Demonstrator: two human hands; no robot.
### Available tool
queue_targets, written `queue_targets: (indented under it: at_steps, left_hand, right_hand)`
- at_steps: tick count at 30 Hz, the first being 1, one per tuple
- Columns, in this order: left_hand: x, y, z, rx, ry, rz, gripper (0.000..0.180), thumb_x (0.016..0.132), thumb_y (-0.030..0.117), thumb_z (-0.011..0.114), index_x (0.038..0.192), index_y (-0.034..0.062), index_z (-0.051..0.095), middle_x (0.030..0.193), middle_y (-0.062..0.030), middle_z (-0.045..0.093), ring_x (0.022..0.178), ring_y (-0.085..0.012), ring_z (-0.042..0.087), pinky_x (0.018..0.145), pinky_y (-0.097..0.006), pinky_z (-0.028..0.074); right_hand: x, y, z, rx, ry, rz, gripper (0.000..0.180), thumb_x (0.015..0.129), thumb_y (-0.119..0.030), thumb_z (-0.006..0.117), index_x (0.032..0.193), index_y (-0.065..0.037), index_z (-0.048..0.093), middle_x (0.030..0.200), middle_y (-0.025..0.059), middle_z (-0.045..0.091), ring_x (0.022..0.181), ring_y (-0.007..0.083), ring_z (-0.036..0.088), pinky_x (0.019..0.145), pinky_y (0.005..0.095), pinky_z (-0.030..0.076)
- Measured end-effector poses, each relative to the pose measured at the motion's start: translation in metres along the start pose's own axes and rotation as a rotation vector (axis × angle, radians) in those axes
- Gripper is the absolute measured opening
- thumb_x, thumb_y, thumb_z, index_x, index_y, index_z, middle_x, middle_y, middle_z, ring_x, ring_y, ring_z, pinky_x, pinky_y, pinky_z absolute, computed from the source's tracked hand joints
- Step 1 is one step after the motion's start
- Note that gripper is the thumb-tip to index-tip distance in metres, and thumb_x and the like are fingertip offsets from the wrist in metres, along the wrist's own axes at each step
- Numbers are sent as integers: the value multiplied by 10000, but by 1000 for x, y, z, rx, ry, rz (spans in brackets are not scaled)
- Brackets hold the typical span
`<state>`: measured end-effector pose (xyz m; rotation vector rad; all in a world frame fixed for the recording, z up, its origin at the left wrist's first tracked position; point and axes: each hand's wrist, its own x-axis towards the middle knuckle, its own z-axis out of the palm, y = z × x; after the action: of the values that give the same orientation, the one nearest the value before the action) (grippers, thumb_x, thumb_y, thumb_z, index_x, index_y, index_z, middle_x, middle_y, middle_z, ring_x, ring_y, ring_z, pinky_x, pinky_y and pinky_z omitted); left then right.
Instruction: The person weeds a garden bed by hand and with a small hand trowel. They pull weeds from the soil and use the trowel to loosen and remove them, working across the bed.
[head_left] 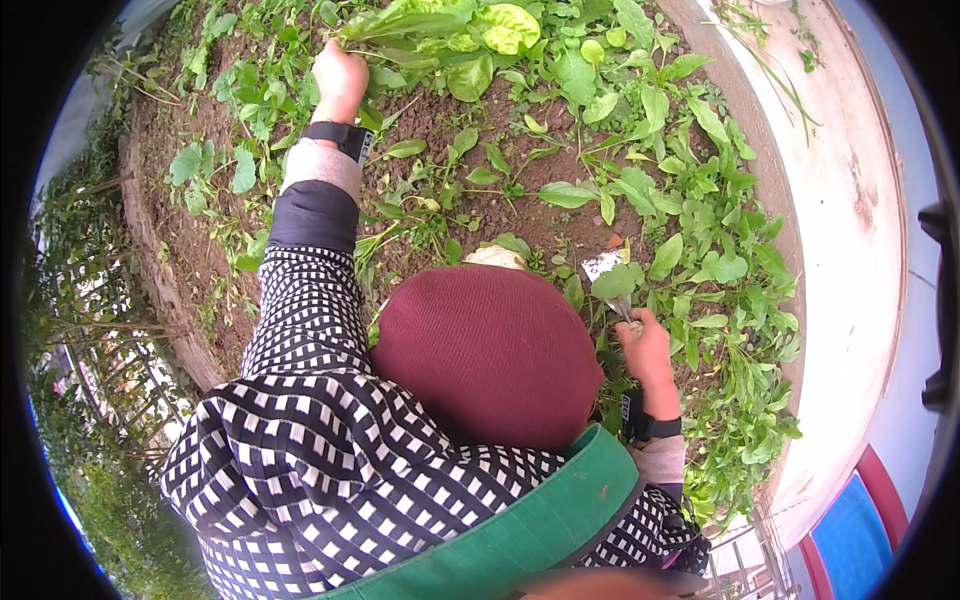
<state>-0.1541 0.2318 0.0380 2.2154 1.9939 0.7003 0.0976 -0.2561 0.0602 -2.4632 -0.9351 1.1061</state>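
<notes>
Big floppy bunch of yellow-green leaves (430, 22) at the bed's far end, gripped at the base by the left hand (341, 78). Right hand (646, 350)'s wrapped round a flat-bladed metal trowel (603, 264). Garden bed (425, 125) holds crumbly brown soil (555, 228) and leafy plants (722, 265), pale wall (840, 150) alongside.

Left arm (308, 270) way out front, pretty much straight, left hand (342, 78) up top, fingers curled in. Right forearm (660, 400) way lower, pointing forward, right hand (645, 350) curled closed too, knuckles bent.
</notes>
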Motion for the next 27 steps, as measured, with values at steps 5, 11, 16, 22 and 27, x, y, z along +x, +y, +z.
queue_targets:
  at_steps: [5,11,16,22,27]
  left_hand:
    - [-24,-3,-9,-64,-24,6,236,765,241,599,884,37,620,795,-196,628,777,-353,609,713,-409,483]
    - [-113,52,41,-23,-575,570,275,747,75,553,1014,14,572,1029,-193,582,878,-311,603,781,-367,488]
    - [-132,78,80,401,-765,337,342,776,89,495,1097,-20,448,1178,-260,437,919,-313,596,761,-363,490]
    - [-121,77,93,315,-874,446,242,785,54,455,1004,-11,536,891,-217,617,866,-316,612,738,-375,494]
    - [-114,73,82,302,-918,573,207,750,28,480,915,27,606,920,-174,619,892,-319,596,768,-385,482]
  right_hand:
    - [4,1,-3,10,-15,14,296,732,-155,659,964,-7,551,766,232,610,750,371,603,671,389,477]
    - [4,1,-2,-5,-24,43,291,746,-166,653,981,-24,559,791,204,620,750,331,613,670,363,478]
    - [1,1,1,-33,-5,36,296,748,-166,652,990,-25,558,799,203,622,756,331,615,676,365,480]
    - [4,3,0,8,-29,39,297,747,-173,653,986,-26,557,804,203,622,763,335,614,684,368,480]
    - [4,3,1,-19,-17,32,301,745,-180,654,982,-23,555,810,207,620,765,336,613,688,369,477]
